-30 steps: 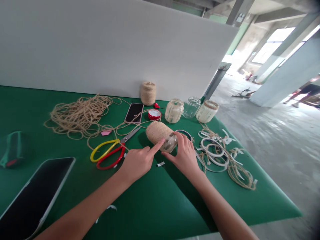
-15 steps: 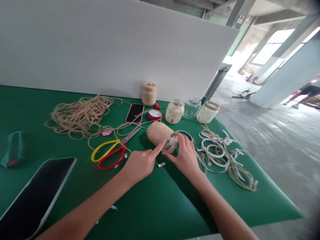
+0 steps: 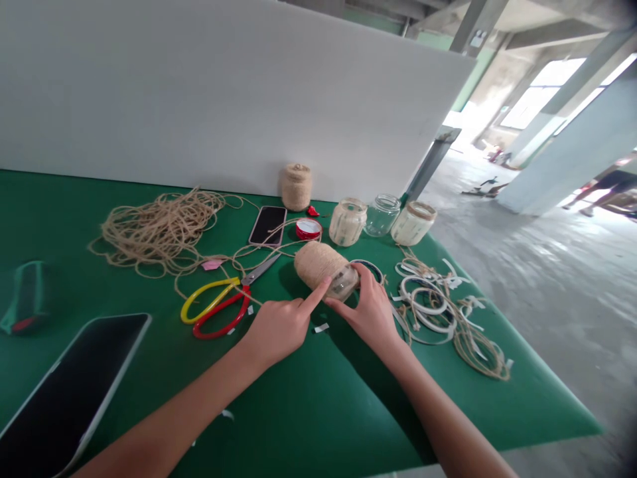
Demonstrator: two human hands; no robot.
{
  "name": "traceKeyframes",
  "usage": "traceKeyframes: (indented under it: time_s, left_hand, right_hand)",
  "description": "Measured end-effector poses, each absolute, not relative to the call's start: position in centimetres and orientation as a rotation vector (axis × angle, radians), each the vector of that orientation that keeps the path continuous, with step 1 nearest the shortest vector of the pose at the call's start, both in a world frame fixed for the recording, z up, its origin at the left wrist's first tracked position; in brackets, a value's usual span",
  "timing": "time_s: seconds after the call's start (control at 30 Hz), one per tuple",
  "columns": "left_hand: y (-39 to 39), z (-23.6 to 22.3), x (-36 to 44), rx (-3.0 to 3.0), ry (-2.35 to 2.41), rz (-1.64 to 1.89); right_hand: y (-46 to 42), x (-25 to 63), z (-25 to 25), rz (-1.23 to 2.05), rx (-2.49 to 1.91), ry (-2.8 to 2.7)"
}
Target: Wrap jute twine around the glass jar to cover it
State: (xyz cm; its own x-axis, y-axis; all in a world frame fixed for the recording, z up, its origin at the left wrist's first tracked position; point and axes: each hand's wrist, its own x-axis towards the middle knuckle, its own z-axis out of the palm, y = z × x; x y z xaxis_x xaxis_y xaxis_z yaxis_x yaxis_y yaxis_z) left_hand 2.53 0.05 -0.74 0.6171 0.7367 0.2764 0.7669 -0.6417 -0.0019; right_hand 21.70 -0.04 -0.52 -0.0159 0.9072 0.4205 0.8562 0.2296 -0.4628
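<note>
While the right hand (image 3: 371,312) cups narrowly around the bare glass end of a jar wrapped in tan jute twine (image 3: 318,261), the left hand (image 3: 279,328) grips nothing, its outstretched index finger (image 3: 313,299) touching the twine. That jar lies on its side on the green worktop (image 3: 318,411).

Just below the jar sits a small white paper scrap (image 3: 321,328); left of it lie scissors with yellow and red handles (image 3: 219,309), with a black tablet (image 3: 64,392) farther left. To its right, white plastic hoops (image 3: 428,299) tangle with twine.

Behind the jar are a round red-and-white cap (image 3: 308,230), a black smartphone (image 3: 267,226) and a loose heap of twine (image 3: 159,232) — then an upright twine-wrapped jar (image 3: 296,187) and three glass jars (image 3: 381,215). Farthest behind it stand a white board (image 3: 199,86) and, off to the right, a concrete floor (image 3: 547,299).
</note>
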Motion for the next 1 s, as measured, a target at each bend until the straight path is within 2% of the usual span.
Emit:
traceKeyframes:
  time_s: [0.13,0.27,0.6,1.0]
  left_hand:
    - [0.09,-0.74,2.46,-2.73,-1.265,-0.363]
    - [0.15,-0.75,2.46,-2.704,-1.255,-0.383]
    - [-0.03,-0.87,2.57,-2.681,-1.274,-0.414]
    - [0.03,-0.8,2.5,-2.722,-1.259,-0.448]
  right_hand:
    - [-0.1,21.65,-0.44,0.279,-1.646,-1.791]
    - [-0.12,21.54,-0.33,0.322,-1.633,-1.787]
    - [-0.35,21.47,-0.26,-0.091,-1.729,-1.967]
    - [0.0,21.64,-0.99,-0.037,-1.723,-1.933]
